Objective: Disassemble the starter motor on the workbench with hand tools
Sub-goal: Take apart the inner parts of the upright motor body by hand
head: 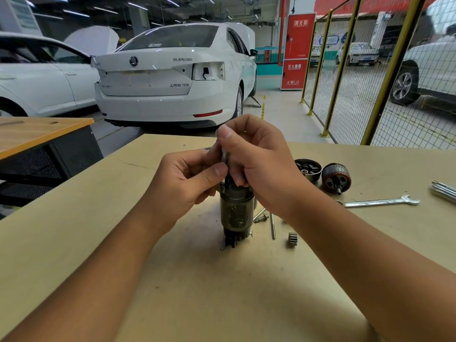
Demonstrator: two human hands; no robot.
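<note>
Starter motor (pixel 236 213) stood upright at the middle of the tabletop (pixel 74 243), its long axis vertical and its dark terminal end down on the surface. One left hand (pixel 187 178) and one right hand (pixel 256 159) met over its top; the fingers of both were curled around a thin silvery part (pixel 224 154) rising from the motor, which was too hidden to identify. To the right lay one round end cap (pixel 308 169), one armature (pixel 336 177), one open-end wrench (pixel 381 201), one small pinion gear (pixel 293 239), two long through-bolts (pixel 272 225) and one short bolt (pixel 261 218). Far behind stood a white car (pixel 172 77) lettered "SUPERB" and a red cabinet (pixel 297 50) marked "119".
</note>
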